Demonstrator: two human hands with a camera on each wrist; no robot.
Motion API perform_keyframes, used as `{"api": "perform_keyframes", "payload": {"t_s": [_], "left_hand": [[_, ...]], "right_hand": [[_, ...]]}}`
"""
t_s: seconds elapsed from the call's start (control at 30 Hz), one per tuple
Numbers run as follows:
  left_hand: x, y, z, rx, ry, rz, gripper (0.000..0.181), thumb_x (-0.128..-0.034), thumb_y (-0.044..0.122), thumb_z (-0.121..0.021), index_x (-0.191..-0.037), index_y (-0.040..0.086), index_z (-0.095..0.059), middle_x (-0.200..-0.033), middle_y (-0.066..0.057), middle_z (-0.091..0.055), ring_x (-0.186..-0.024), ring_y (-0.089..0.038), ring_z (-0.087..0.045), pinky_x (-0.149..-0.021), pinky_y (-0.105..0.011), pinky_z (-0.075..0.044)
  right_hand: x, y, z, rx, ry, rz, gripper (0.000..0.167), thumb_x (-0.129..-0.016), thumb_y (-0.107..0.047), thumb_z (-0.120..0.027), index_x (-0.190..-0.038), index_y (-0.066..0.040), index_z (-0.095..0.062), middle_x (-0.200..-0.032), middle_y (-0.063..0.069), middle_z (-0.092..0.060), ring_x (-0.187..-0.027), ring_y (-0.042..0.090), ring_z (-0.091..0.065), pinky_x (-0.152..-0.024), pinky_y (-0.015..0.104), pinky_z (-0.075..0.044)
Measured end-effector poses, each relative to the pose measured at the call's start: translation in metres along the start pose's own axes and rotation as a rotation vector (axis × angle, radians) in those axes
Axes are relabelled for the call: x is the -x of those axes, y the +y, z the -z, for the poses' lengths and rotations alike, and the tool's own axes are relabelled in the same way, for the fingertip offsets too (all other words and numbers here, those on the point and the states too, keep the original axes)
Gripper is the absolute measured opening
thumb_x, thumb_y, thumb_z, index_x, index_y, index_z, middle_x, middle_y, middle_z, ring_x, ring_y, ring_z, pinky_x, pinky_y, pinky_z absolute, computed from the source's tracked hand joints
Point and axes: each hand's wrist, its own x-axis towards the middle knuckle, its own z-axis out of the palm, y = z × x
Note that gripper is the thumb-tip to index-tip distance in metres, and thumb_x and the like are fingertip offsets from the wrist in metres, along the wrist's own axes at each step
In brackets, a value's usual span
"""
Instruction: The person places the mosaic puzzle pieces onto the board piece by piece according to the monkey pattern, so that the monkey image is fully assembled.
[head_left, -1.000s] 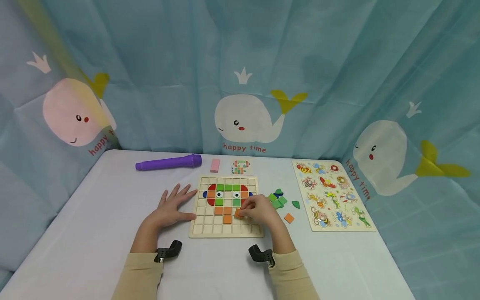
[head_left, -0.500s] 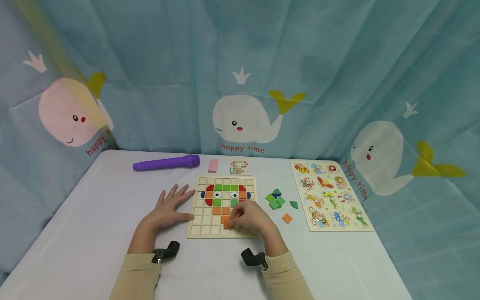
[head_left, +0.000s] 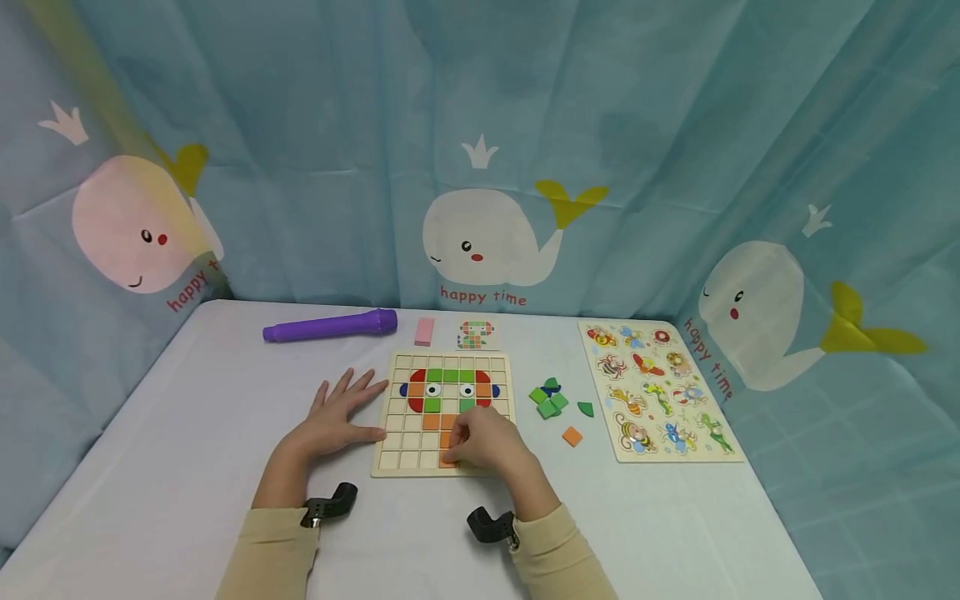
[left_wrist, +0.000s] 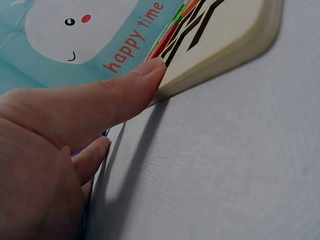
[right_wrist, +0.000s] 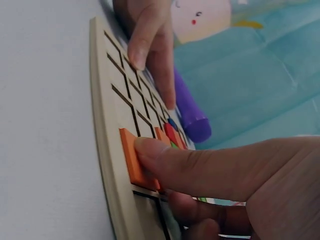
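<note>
A wooden grid board [head_left: 387,460] lies on the table, with coloured tiles forming a face in its upper half. At its left edge my left hand [head_left: 337,422] rests with fingers spread, and the left wrist view has the thumb [left_wrist: 142,80] touching the board's rim. My right hand [head_left: 487,439] is over the lower part of the board. Its thumb [right_wrist: 172,162] lies on an orange square tile [right_wrist: 131,159] in the bottom row, with the other fingers curled behind, so it pinches the tile. Other orange tiles [head_left: 431,422] sit just above, partly hidden by this hand.
Loose green tiles [head_left: 550,405] and an orange tile [head_left: 572,437] lie right of the board. Farther right is an insect puzzle board [head_left: 611,425]. Behind stand a purple microphone-like stick [head_left: 330,326], a pink block [head_left: 424,332] and a pattern card [head_left: 476,335].
My right hand has moved left and toward me over the board, carrying the orange tile down to the bottom row. The left hand has stayed at the board's edge.
</note>
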Motion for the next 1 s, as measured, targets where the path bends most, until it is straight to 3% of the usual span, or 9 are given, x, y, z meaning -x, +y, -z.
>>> {"api": "perform_keyframes", "payload": {"t_s": [0.3,0.47,0.7,0.87,1.0], "left_hand": [[-0.001,-0.001,0.001,0.002,-0.003,-0.004,0.097,-0.0757,0.058,-0.079,-0.156,0.019,-0.041,-0.169,-0.015,-0.019,-0.156,-0.043,0.004,-0.12,-0.064,0.015],[-0.002,-0.002,0.001,0.001,-0.006,-0.007,0.098,-0.0755,0.059,-0.079,-0.156,0.019,-0.041,-0.168,-0.015,-0.019,-0.156,-0.043,0.004,-0.12,-0.064,0.015],[-0.002,-0.002,0.001,-0.001,-0.001,-0.008,0.098,-0.0751,0.059,-0.079,-0.156,0.02,-0.041,-0.168,-0.015,-0.019,-0.156,-0.043,0.004,-0.12,-0.065,0.015],[-0.003,-0.001,0.0,-0.009,0.0,-0.01,0.099,-0.0747,0.06,-0.079,-0.156,0.019,-0.041,-0.168,-0.015,-0.019,-0.156,-0.043,0.004,-0.12,-0.065,0.014],[-0.002,-0.001,0.0,-0.015,0.004,-0.016,0.099,-0.0746,0.06,-0.079,-0.156,0.019,-0.041,-0.168,-0.016,-0.02,-0.155,-0.044,0.003,-0.12,-0.066,0.014]], "right_hand": [[0.0,0.0,0.0,0.105,0.094,-0.071,0.048,-0.066,-0.049,-0.092,-0.063,-0.02,-0.054,-0.058,-0.007,-0.05,-0.055,0.012,-0.048,-0.048,0.027,-0.033],[-0.003,0.004,0.001,0.071,0.115,-0.088,0.049,-0.067,-0.053,-0.09,-0.065,-0.019,-0.056,-0.058,-0.006,-0.05,-0.055,0.013,-0.048,-0.048,0.028,-0.033],[-0.004,0.025,0.021,-0.04,0.227,-0.14,0.035,-0.079,-0.042,-0.086,-0.081,-0.017,-0.062,-0.07,-0.001,-0.056,-0.062,0.015,-0.051,-0.053,0.028,-0.038],[0.0,0.047,0.042,-0.066,0.323,-0.213,0.025,-0.084,-0.034,-0.082,-0.093,-0.016,-0.067,-0.084,-0.002,-0.062,-0.073,0.017,-0.054,-0.06,0.03,-0.043],[0.004,0.067,0.055,-0.061,0.403,-0.268,0.025,-0.085,-0.031,-0.083,-0.095,-0.013,-0.069,-0.085,0.0,-0.065,-0.074,0.018,-0.056,-0.062,0.029,-0.044]]}}
